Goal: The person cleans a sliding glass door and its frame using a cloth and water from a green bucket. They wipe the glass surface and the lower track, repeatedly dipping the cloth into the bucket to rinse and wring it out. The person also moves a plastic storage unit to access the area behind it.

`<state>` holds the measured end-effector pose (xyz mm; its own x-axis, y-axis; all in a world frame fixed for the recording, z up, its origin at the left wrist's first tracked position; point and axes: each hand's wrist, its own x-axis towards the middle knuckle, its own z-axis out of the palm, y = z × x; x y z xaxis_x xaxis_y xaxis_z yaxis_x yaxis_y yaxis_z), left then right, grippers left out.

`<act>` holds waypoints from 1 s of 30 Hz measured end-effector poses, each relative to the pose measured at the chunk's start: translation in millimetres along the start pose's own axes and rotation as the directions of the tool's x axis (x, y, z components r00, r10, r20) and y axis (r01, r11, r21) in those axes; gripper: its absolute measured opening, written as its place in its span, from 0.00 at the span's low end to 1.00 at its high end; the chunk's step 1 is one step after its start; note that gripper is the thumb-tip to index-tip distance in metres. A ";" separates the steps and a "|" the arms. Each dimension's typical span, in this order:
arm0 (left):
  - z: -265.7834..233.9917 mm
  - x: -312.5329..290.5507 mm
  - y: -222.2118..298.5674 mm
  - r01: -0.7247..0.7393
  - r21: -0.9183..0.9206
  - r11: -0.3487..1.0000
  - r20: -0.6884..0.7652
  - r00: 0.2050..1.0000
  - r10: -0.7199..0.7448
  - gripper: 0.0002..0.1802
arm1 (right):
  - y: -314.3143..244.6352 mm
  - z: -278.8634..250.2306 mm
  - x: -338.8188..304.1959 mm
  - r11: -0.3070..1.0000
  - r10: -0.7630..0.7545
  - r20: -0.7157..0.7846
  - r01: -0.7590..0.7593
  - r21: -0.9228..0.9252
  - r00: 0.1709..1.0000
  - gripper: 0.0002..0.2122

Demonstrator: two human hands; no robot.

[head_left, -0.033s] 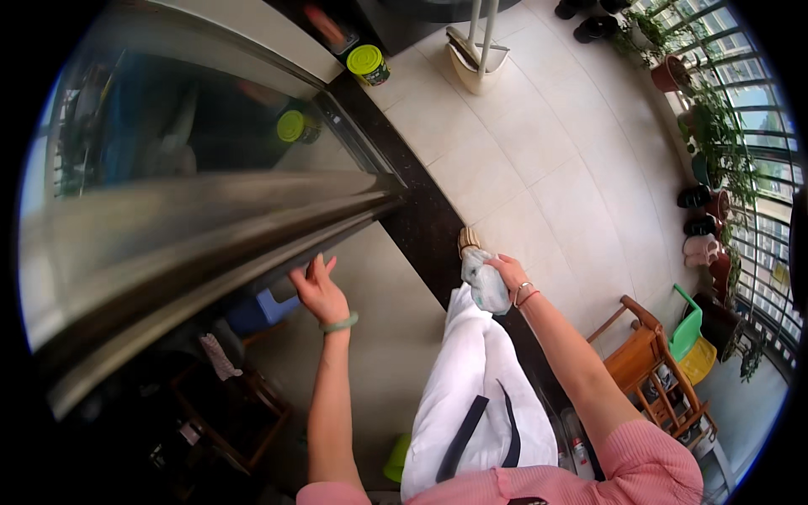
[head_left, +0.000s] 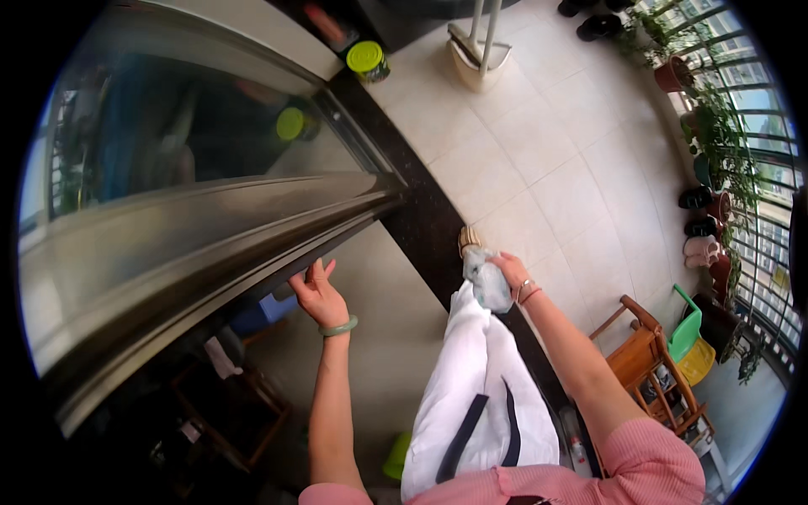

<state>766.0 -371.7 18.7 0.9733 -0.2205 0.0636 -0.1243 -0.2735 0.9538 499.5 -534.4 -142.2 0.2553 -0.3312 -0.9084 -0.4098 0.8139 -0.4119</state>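
Observation:
My left hand [head_left: 318, 299], with a pale green bangle at the wrist, rests its fingertips against the edge of a glass sliding door [head_left: 219, 240]. Its fingers are apart and wrapped round nothing. In my right hand [head_left: 511, 273] is a crumpled, translucent plastic bag [head_left: 490, 288], held in front of my white trousers [head_left: 471, 362]. What the bag contains, if anything, I cannot make out. A slippered foot [head_left: 469, 238] shows just beyond the bag, by the dark door sill [head_left: 429, 223].
Beyond the sill, a dustpan [head_left: 480, 67] and a green-lidded tub [head_left: 367, 61] stand on pale tiles. Potted plants [head_left: 720, 143] and shoes line the railing at right. A wooden chair [head_left: 644, 353] and a small green-and-yellow chair [head_left: 692, 341] are nearer. Behind the door edge sits a blue object [head_left: 259, 313].
The door's near edge has shifted slightly down and right in view, with my left hand still against it. My right hand keeps the bag in nearly the same place.

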 end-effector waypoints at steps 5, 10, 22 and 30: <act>-1.6 4.4 -5.9 -0.016 0.116 0.993 -0.057 0.998 0.022 0.15 | -48.2 -5.0 22.3 0.987 0.078 0.019 -0.075 -0.142 0.997 0.33; 4.1 8.9 -9.2 0.044 0.192 0.980 -0.095 0.995 -0.026 0.19 | -86.1 -10.1 50.5 0.986 0.096 0.075 -0.084 -0.145 0.993 0.25; 85.2 4.5 3.0 0.297 0.007 0.955 -0.510 0.822 -0.253 0.26 | -189.8 -18.2 135.7 0.902 0.103 0.123 -0.041 -0.429 0.987 0.30; 104.4 -11.4 -71.4 0.505 -0.036 0.862 -0.555 0.708 -0.437 0.36 | -291.7 19.1 157.1 0.893 0.127 0.181 -0.033 -0.450 0.975 0.19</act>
<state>743.6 -447.3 -80.8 0.8503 0.4829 -0.2093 0.3912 -0.3139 0.8651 675.8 -814.7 -163.3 0.3556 -0.1330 -0.9251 -0.7679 0.5228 -0.3703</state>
